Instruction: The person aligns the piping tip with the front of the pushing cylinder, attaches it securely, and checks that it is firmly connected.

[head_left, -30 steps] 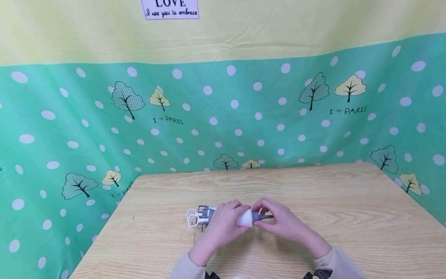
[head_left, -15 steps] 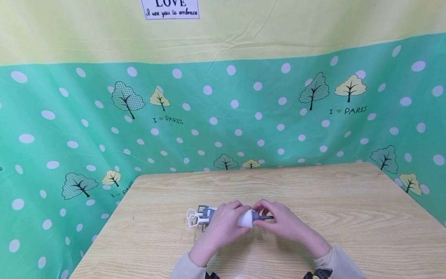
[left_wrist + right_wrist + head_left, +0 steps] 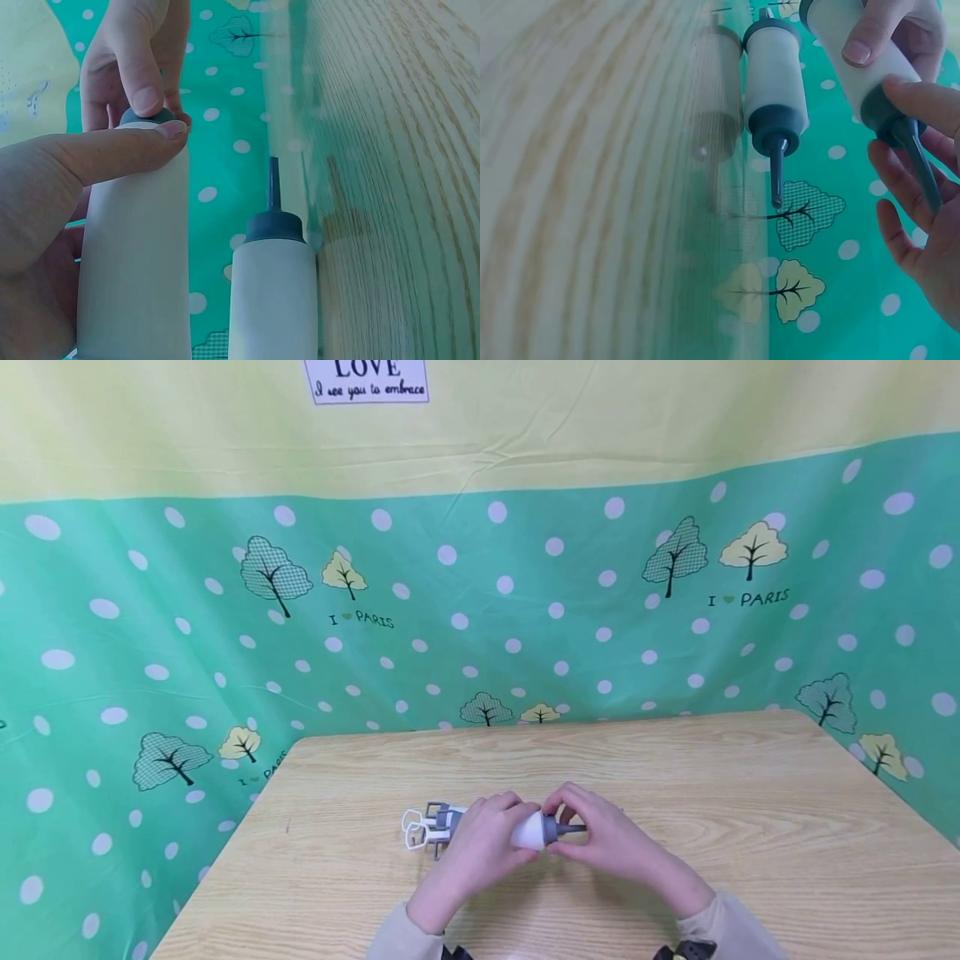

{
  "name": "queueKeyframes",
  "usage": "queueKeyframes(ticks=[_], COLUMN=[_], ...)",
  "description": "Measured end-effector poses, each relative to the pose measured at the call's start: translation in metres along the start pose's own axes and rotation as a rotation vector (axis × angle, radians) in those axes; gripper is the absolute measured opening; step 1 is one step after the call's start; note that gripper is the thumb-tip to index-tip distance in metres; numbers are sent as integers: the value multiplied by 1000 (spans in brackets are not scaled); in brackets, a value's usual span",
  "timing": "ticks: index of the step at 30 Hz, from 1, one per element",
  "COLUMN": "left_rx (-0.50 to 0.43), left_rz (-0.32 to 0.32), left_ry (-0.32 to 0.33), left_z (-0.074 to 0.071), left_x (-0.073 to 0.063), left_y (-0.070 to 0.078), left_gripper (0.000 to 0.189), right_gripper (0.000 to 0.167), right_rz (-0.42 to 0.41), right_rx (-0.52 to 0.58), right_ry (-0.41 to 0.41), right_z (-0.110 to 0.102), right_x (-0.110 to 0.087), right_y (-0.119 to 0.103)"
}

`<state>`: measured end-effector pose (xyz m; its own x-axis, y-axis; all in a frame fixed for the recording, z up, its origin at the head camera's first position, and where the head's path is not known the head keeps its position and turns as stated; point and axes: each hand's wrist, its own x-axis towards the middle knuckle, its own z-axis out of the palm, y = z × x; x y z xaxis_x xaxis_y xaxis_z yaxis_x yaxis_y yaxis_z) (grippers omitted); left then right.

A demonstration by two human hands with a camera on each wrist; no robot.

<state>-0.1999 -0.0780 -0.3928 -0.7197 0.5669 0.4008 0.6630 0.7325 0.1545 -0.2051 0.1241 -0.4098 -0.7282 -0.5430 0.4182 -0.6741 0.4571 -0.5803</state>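
A white icing syringe (image 3: 135, 262) with a grey cap is held level above the table. My left hand (image 3: 491, 831) grips its barrel, thumb lying across the front end near the cap. At that same end, my right hand (image 3: 609, 837) pinches the grey cap (image 3: 885, 112) between thumb and fingers, and the grey nozzle (image 3: 919, 165) points toward the right palm. A second white syringe (image 3: 774, 82), with a like cap and nozzle, lies on the table beside the held one. White plunger loops (image 3: 415, 831) and grey finger loops stick out left of my left hand.
The wooden table (image 3: 360, 893) extends all round the hands. Behind it hangs a green and yellow curtain (image 3: 420, 568) printed with dots and trees, which also comes down along the left and right sides.
My right thumb and fingers have shifted slightly around the cap. The left hand and the plunger loops have stayed in place.
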Motion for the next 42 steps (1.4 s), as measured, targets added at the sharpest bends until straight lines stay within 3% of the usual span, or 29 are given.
queueKeyframes(ticks=[20,34,42], left_rx=[15,3,31], left_rz=[-10,-7,-28], left_ry=[-12,-4,-17], left_z=[0,2,6], left_x=[1,1,1], left_y=[1,0,1], left_gripper=[46,46,48], right_gripper=[30,31,26], right_rz=[64,-38,-33], right_rx=[-2,-63,-62], right_ry=[-31,80,61], right_z=[-1,2,1], right_x=[-1,-1,-2], right_y=[2,5,5])
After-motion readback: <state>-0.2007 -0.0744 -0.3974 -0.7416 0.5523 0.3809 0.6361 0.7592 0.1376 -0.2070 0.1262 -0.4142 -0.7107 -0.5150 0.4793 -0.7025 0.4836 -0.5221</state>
